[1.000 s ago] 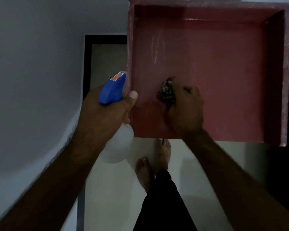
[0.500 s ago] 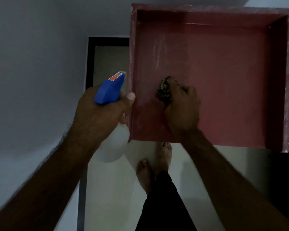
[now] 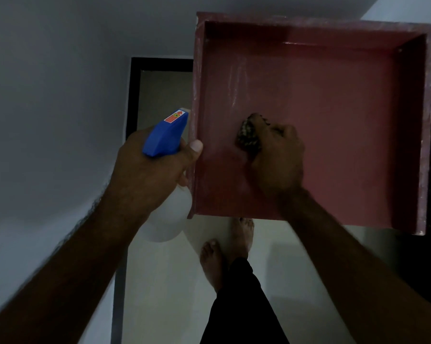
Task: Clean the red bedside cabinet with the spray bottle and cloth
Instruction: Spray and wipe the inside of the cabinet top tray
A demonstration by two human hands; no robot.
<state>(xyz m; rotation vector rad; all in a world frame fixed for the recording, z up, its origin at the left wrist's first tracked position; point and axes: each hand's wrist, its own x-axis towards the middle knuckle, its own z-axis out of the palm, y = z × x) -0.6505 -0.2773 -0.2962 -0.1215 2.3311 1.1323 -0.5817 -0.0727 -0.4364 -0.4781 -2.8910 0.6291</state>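
Observation:
The red bedside cabinet (image 3: pixel 333 100) fills the upper right, seen from above as a shallow red box with raised side walls. My right hand (image 3: pixel 277 157) grips a dark patterned cloth (image 3: pixel 246 136) and presses it on the red surface near its left side. My left hand (image 3: pixel 154 175) grips the spray bottle (image 3: pixel 166 135) just left of the cabinet's left wall; its blue head points up and away, and its translucent white body hangs below my fist. Pale streaks show on the red surface above the cloth.
A grey-white wall (image 3: pixel 48 95) runs along the left. A dark-framed opening (image 3: pixel 159 70) lies behind the spray bottle. My bare feet (image 3: pixel 224 247) stand on the pale floor just below the cabinet's front edge. A dark area borders the cabinet on the right.
My right hand has shifted the cloth slightly up and left over the red surface. The left hand with the spray bottle has barely moved. The view has drifted a little.

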